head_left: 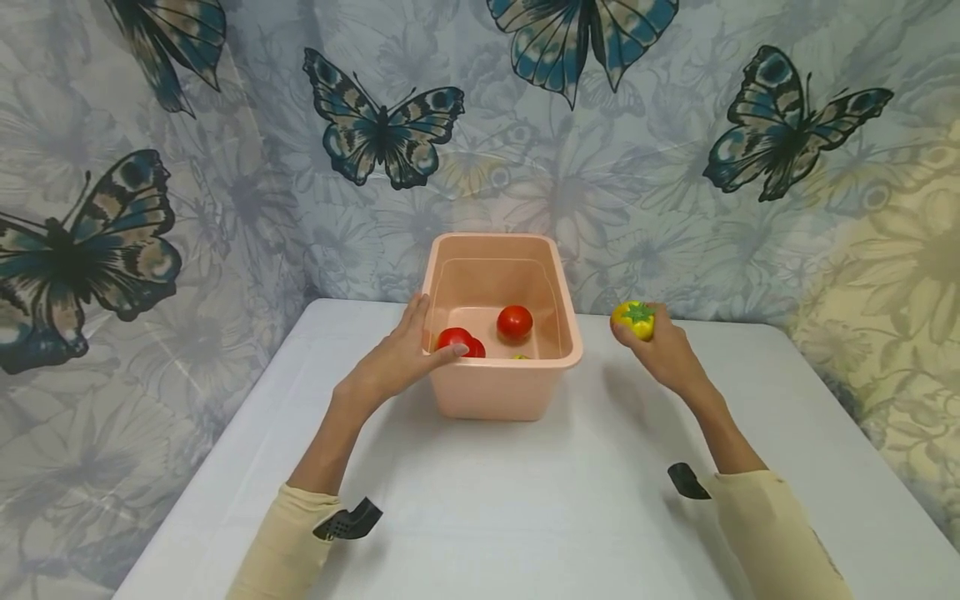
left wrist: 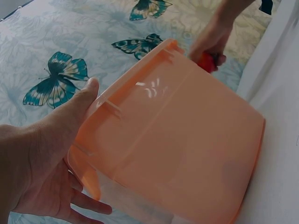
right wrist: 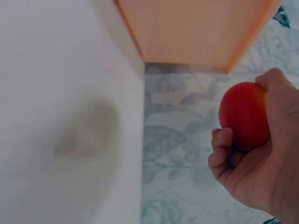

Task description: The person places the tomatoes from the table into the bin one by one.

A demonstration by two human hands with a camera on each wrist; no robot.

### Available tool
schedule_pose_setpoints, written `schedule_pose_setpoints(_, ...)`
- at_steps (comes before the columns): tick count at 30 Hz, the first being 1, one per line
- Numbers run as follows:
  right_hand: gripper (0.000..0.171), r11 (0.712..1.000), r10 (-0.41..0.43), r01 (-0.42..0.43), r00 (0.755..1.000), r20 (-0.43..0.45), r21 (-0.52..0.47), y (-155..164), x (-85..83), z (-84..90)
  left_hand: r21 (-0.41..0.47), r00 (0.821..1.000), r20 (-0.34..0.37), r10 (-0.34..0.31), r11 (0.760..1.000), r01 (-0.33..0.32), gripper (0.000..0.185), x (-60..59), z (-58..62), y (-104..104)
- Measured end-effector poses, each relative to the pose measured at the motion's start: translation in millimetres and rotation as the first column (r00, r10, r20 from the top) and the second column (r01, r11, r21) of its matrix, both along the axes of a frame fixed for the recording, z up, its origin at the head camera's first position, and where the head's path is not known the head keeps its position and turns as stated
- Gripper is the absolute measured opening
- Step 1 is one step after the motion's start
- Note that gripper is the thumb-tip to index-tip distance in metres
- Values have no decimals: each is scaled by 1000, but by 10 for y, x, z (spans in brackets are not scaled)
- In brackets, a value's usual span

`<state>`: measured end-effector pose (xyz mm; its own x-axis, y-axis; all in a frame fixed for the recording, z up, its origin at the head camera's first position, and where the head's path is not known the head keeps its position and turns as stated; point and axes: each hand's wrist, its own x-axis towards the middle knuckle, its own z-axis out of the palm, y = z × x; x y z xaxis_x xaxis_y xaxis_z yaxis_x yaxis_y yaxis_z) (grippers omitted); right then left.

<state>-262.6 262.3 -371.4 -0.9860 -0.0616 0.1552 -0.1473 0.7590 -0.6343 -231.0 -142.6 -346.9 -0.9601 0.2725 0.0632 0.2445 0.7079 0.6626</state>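
Observation:
An orange plastic bin [head_left: 491, 392] stands at the back middle of the white table. My left hand [head_left: 405, 350] holds its left rim, with the thumb over the edge and the other fingers along the outside. Inside the bin lie a red tomato [head_left: 514, 323] and more red fruit [head_left: 455, 337] at the left, partly hidden by the thumb. To the right of the bin, my right hand [head_left: 671, 358] grips a red and yellow fruit [right wrist: 245, 114] with a green leafy top, raised over the table.
The white table [head_left: 510, 517] reaches back to a wall covering [head_left: 600, 208] printed with butterflies and flowers. Inside the bin, a small yellow-green bit [head_left: 521, 357] shows just above the front rim.

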Motion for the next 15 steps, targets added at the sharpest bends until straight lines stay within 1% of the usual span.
schedule_pose_setpoints(2,76,1000,22,-22,999,-29,-20,-61,33,85,2,1000,3,2,1000,-2,107,-1,-1,-7)
schedule_pose_setpoints(6,70,997,69,-72,989,-128,-24,-275,94,261,21,1000,-1,4,1000,-4,107,1,-1,-13)
schedule_pose_setpoints(8,67,996,72,-79,979,-190,-28,-404,120,344,27,1000,1,2,1000,-2,106,4,-4,-16)
schedule_pose_setpoints(10,64,997,59,-67,965,-254,-23,-527,142,419,23,1000,1,1,1000,-1,105,7,-9,-12)
schedule_pose_setpoints(15,62,996,84,-78,933,-350,31,-779,139,527,-15,1000,-4,9,1000,-9,106,5,-16,7)
